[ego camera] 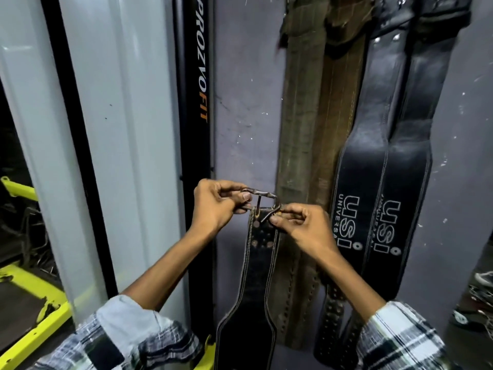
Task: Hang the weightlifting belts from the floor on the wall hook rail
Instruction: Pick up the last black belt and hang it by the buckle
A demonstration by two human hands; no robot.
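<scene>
At frame centre, slightly toward 6 o'clock: black leather belt (pixel 253 284) held up in front of purple wall (pixel 240 89), buckle end uppermost, strap hanging straight down and widening toward bottom edge. Yellowish stitching along both edges; punched holes near the top.

Buckle (pixel 262 201): rusty metal frame w/ prong, sits at the belt's top edge, between the two hands.

L hand (pixel 217 204), at 9 o'clock of buckle: fingers curled, thumb and fingertips pinching the buckle's left side. R hand (pixel 304 225), at 3–4 o'clock of buckle: fingers curled, pinching the buckle's right lower corner where it meets the strap. Both sleeves plaid (pixel 128 340), black/white.

Behind, from 12 to 3 o'clock: other belts already hanging flat on the wall. Olive-brown suede belt (pixel 296 116) and tan stitched belt (pixel 338 102) side by side, directly behind held belt. To their 3 o'clock, two black belts (pixel 373 188) printed "USI UNIVERSAL", touching each other. Hook rail itself not discernible; tops of belts blurred at 12–1 o'clock.

At 9–11 o'clock: black upright (pixel 197 102) marked "PROZVOFIT", grey column (pixel 112 129) beside it. At 8 o'clock: yellow-green machine frame (pixel 32 311).
</scene>
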